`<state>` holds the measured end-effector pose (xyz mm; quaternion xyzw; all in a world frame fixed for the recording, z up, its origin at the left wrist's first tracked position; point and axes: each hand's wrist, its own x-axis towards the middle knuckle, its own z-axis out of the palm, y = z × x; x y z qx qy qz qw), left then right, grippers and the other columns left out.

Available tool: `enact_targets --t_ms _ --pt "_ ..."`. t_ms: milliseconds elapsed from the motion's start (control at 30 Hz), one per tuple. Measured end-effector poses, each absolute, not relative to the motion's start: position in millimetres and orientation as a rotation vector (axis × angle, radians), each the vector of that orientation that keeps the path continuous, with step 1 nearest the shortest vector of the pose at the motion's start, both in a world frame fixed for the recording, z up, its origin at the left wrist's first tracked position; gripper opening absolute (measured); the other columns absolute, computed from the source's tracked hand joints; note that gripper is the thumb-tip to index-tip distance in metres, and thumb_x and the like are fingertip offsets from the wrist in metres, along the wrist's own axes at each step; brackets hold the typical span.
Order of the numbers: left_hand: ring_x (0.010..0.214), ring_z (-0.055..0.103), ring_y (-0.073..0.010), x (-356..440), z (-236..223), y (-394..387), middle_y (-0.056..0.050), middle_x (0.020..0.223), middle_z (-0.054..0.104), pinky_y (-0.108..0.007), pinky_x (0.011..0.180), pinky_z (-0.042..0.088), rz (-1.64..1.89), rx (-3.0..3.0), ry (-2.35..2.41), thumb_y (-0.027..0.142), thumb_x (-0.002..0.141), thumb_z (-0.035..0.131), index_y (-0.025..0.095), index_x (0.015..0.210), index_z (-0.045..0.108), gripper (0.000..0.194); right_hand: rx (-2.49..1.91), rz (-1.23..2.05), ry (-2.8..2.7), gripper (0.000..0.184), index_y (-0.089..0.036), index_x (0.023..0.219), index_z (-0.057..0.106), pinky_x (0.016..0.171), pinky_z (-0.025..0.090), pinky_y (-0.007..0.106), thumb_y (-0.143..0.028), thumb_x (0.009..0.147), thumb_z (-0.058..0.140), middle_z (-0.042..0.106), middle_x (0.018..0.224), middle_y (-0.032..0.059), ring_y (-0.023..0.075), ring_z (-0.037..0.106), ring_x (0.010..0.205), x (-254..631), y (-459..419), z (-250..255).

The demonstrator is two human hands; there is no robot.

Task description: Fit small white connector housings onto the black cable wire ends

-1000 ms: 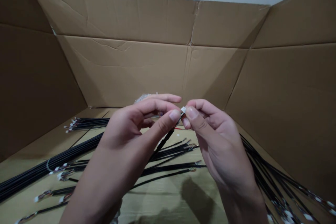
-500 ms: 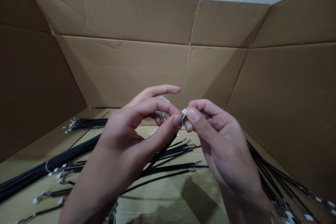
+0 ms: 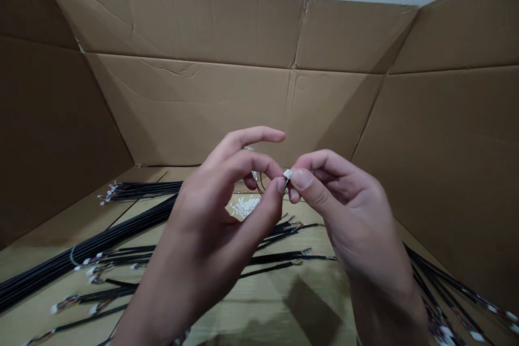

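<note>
A small white connector (image 3: pixel 287 173) is pinched between the thumb and index finger of my right hand (image 3: pixel 352 211). My left hand (image 3: pixel 206 216) has its thumb and index fingertips pressed together right beside the connector, on a thin wire (image 3: pixel 261 186) that loops down behind the fingers. Its other fingers are raised and spread. The fingertips hide most of the wire and the point where it meets the connector. Behind my left hand, a pile of small white connectors (image 3: pixel 244 206) lies on the cardboard surface.
Several black cables (image 3: pixel 279 258) with bare wire ends lie under my hands. A tied bundle of black cables (image 3: pixel 85 248) crosses the left side, with another bundle (image 3: pixel 141 189) behind it. More cables (image 3: pixel 441 281) lie at right. Cardboard walls (image 3: pixel 227 102) surround the surface.
Both hands have shifted slightly to the right. The black cable seen below my left fingertips earlier no longer shows there, and the pile of white connectors is now in clearer view.
</note>
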<state>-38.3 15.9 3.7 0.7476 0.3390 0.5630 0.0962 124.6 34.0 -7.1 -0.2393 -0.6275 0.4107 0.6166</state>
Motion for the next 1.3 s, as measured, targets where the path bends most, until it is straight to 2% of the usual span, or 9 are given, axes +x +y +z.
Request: enact_targets --t_ms 200,333,567,733,867,967,1100,1200,1300 --pt "0.123 0.064 -0.0131 -33 1 14 -0.004 0.125 0.071 -0.021 0.088 0.051 1.743 2.390 1.099 0.016 0.099 0.063 0.021 0.092 0.068 0.010 -0.593 0.868 -1.477 0.013 -0.024 0.083 0.073 0.072 0.054 0.018 -0.025 0.095 0.076 0.073 0.075 -0.0080 0.0070 0.067 0.072 127 35 -4" --pt "0.128 0.063 -0.0159 -29 1 10 -0.006 0.125 0.070 -0.022 0.091 0.053 1.715 2.286 1.122 0.019 0.100 0.063 0.022 0.093 0.068 0.010 -0.630 0.839 -1.479 0.013 -0.026 0.083 0.074 0.072 0.053 0.022 -0.028 0.094 0.078 0.074 0.077 -0.0069 0.0095 0.065 0.073 129 34 -4" --pt "0.130 0.063 -0.0220 -27 -2 11 -0.004 0.131 0.069 -0.022 0.082 0.060 1.695 2.025 1.027 0.026 0.097 0.069 0.026 0.090 0.071 0.008 -0.730 0.713 -1.525 0.012 -0.027 0.082 0.075 0.073 0.048 0.029 -0.032 0.092 0.081 0.074 0.078 -0.0048 0.0141 0.062 0.075 134 32 -4" --pt "0.108 0.073 -0.0188 -23 2 13 -0.003 0.122 0.073 -0.020 0.070 0.060 1.667 1.875 1.002 0.028 0.097 0.069 0.025 0.089 0.074 0.010 -0.659 0.815 -1.488 0.011 -0.027 0.084 0.076 0.073 0.051 0.026 -0.032 0.094 0.080 0.074 0.078 -0.0053 0.0123 0.065 0.074 134 31 -4" --pt "0.101 0.075 -0.0161 -23 2 13 -0.002 0.115 0.076 -0.020 0.078 0.061 1.647 1.904 1.022 0.027 0.097 0.068 0.024 0.086 0.074 0.013 -0.526 1.038 -1.415 0.010 -0.025 0.087 0.077 0.077 0.055 0.021 -0.029 0.096 0.078 0.073 0.074 -0.0061 0.0094 0.068 0.075 134 36 -6" --pt "0.096 0.077 -0.0164 -23 2 10 -0.001 0.107 0.077 -0.021 0.081 0.063 1.698 1.872 1.053 0.029 0.095 0.072 0.025 0.100 0.074 0.006 -0.521 1.065 -1.364 0.012 -0.024 0.084 0.077 0.078 0.056 0.021 -0.028 0.095 0.078 0.072 0.073 -0.0057 0.0091 0.068 0.074 132 41 -8" --pt "0.086 0.076 -0.0142 -18 0 5 0.003 0.102 0.075 -0.018 0.061 0.062 1.794 1.821 1.102 0.031 0.095 0.074 0.032 0.113 0.064 0.021 -0.524 1.088 -1.299 0.012 -0.023 0.082 0.077 0.076 0.057 0.022 -0.028 0.093 0.079 0.072 0.071 -0.0045 0.0103 0.068 0.072 131 43 -6" --pt "0.093 0.074 -0.0132 -11 -3 3 0.004 0.104 0.073 -0.020 0.072 0.063 1.789 1.930 1.079 0.023 0.096 0.069 0.031 0.103 0.064 0.012 -0.506 1.105 -1.267 0.012 -0.022 0.081 0.078 0.074 0.058 0.020 -0.025 0.092 0.080 0.072 0.070 -0.0043 0.0095 0.067 0.070 130 41 -4" --pt "0.094 0.072 -0.0162 -5 -6 3 0.002 0.103 0.072 -0.030 0.086 0.064 1.783 1.990 1.120 0.023 0.098 0.065 0.029 0.100 0.067 0.007 -0.503 1.120 -1.247 0.013 -0.022 0.079 0.078 0.074 0.059 0.020 -0.025 0.092 0.079 0.072 0.072 -0.0035 0.0098 0.067 0.070 129 38 -4"
